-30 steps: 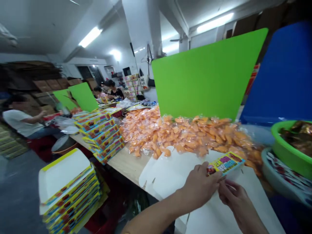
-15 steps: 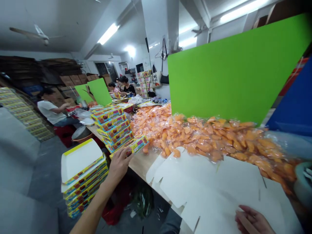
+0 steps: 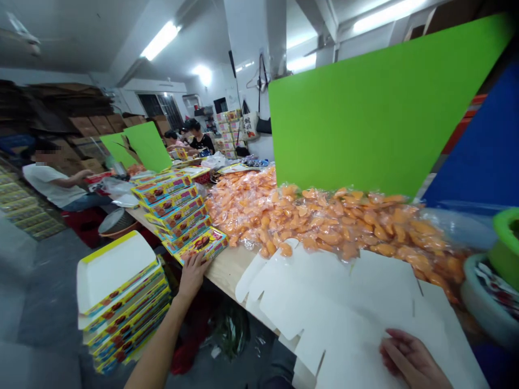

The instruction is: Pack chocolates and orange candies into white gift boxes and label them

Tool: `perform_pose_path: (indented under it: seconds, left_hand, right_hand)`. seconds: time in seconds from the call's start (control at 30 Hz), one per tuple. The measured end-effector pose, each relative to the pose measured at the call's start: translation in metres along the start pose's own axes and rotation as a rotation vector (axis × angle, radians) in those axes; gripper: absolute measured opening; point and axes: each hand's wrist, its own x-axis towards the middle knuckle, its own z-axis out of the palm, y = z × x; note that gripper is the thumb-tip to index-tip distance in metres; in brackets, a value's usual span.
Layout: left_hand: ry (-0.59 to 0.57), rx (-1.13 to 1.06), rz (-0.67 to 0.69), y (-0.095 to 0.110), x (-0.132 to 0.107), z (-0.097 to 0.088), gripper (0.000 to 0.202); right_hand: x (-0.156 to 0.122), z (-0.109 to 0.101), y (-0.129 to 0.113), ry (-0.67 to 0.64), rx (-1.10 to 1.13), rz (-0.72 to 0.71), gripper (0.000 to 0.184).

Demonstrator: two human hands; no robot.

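The left hand (image 3: 192,275) sits open, fingertips against a flat yellow printed carton (image 3: 201,245) lying at the wooden counter's (image 3: 229,268) near edge, long axis running sideways. The right hand (image 3: 409,359) lies flat, fingers extended, on a white die-cut card blank (image 3: 344,308).

The right hand (image 3: 409,359) is cut off at the wrist by the bottom edge, the green plastic basin (image 3: 505,243) by the right edge, and the printing on the stacked yellow boxes (image 3: 170,210) is too small to read.
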Motion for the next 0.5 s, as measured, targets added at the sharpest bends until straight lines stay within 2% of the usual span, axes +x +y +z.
perform_pose_path:
  seconds: [0.13, 0.23, 0.3, 0.37, 0.43, 0.5]
  left_hand:
    - [0.029, 0.060, -0.102, 0.020, 0.004, -0.007, 0.044]
    - [0.073, -0.072, -0.072, 0.055, 0.007, -0.009, 0.030]
    - [0.053, -0.232, 0.027, 0.089, 0.009, -0.004, 0.030]
    - [-0.018, -0.339, 0.085, 0.124, 0.011, 0.003, 0.040]
    - [-0.097, -0.367, 0.079, 0.157, 0.013, 0.009, 0.054]
    - [-0.174, -0.407, 0.064, 0.181, 0.018, 0.009, 0.065]
  right_hand:
    - [0.000, 0.001, 0.005, -0.039, -0.004, -0.062, 0.056]
    - [-0.001, -0.012, 0.012, -0.021, -0.149, -0.188, 0.048]
    - [-0.005, -0.026, 0.013, 0.091, -0.394, -0.357, 0.043]
    - [-0.010, -0.040, 0.011, 0.271, -0.722, -0.469, 0.044]
    - [-0.015, -0.049, 0.007, 0.427, -1.038, -0.454, 0.047]
    - [-0.019, -0.052, 0.005, 0.497, -1.274, -0.375, 0.047]
